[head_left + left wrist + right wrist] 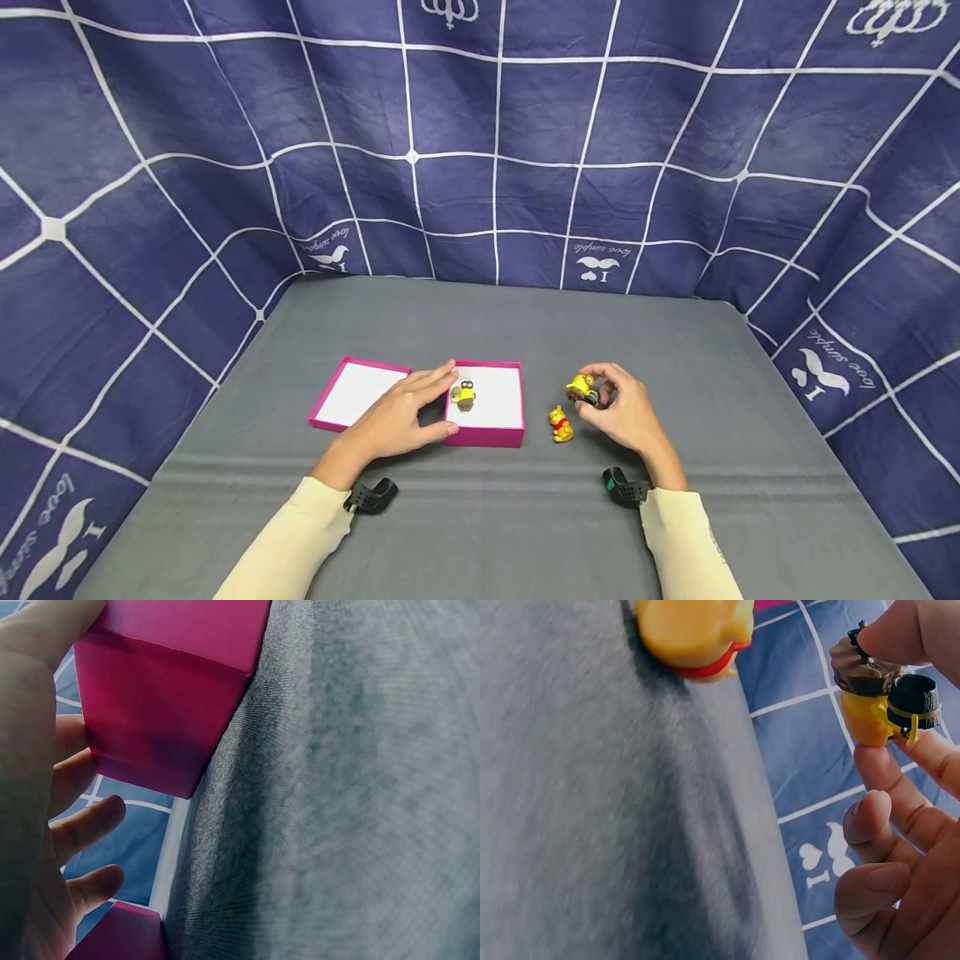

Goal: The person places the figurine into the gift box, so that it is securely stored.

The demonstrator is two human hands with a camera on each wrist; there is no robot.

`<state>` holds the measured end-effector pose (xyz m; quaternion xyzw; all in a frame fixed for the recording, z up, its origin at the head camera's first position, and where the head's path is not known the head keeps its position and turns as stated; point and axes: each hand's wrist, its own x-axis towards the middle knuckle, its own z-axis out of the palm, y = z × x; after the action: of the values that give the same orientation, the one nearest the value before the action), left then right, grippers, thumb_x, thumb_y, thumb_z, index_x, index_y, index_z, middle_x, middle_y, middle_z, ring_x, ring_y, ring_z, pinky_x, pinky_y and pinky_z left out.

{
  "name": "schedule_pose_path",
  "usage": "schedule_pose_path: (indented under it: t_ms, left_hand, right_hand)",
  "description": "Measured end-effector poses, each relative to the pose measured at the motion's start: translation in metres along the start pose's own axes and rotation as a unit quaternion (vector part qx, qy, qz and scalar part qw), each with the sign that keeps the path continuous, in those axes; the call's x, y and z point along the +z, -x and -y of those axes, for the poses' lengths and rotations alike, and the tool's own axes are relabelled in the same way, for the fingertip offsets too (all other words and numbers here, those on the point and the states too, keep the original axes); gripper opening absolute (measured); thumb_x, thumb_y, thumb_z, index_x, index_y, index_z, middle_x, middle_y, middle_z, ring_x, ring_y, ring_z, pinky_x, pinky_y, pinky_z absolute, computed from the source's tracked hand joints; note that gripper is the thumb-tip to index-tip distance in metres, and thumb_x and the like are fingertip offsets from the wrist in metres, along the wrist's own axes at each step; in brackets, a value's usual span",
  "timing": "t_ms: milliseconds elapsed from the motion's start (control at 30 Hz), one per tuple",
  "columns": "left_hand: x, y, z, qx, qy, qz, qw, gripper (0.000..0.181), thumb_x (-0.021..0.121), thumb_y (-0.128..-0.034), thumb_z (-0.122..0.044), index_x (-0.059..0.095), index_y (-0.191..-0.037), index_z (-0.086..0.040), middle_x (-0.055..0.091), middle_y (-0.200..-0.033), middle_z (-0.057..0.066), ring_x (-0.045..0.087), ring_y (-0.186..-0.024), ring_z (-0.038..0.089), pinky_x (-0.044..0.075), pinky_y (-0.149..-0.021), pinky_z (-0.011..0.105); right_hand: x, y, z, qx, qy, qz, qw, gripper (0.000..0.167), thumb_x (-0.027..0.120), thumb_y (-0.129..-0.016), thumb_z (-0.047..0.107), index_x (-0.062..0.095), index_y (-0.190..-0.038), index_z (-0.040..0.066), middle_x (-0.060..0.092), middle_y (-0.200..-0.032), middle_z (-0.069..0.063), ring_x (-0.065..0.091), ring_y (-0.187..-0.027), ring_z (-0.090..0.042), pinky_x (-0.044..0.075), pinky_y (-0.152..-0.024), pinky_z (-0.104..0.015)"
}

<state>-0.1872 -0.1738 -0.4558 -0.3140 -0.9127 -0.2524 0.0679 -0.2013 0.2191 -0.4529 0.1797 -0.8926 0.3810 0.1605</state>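
A pink box [483,437] with a white inside stands mid-table, and a yellow Minion figurine [466,395] lies in its left part. My left hand [408,417] rests against the box's left side, thumb by the near corner and fingers reaching toward the far one. In my right hand [626,410], thumb and fingertips pinch another yellow Minion figurine [866,716] above the table, right of the box. It has brown clothing and a small black barrel-like piece at its side. Below it, a Winnie the Pooh figurine [560,424] with a red top is on the table.
A shallow pink-rimmed lid [352,392], white inside, lies left of the box, partly behind my left hand. The grey tabletop [480,517] runs back to a blue curtain [450,192] with white lines, which also hangs along both sides.
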Motion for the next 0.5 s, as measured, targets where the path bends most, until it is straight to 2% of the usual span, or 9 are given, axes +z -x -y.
schedule_pose_path:
  t_ms: [500]
  left_hand:
    - [0.001,0.001,0.0,0.0,-0.01,-0.001,1.0,0.085,0.055,-0.0872,-0.074,0.041,-0.155,-0.024,0.031,-0.164,-0.011,0.048,-0.132,0.009,0.043,-0.11,0.046]
  right_hand:
    - [0.002,-0.017,0.018,-0.004,-0.008,0.001,1.0,0.046,0.085,-0.07,0.015,0.069,-0.112,0.025,0.057,-0.083,0.005,0.051,-0.067,-0.011,0.039,-0.059,-0.026]
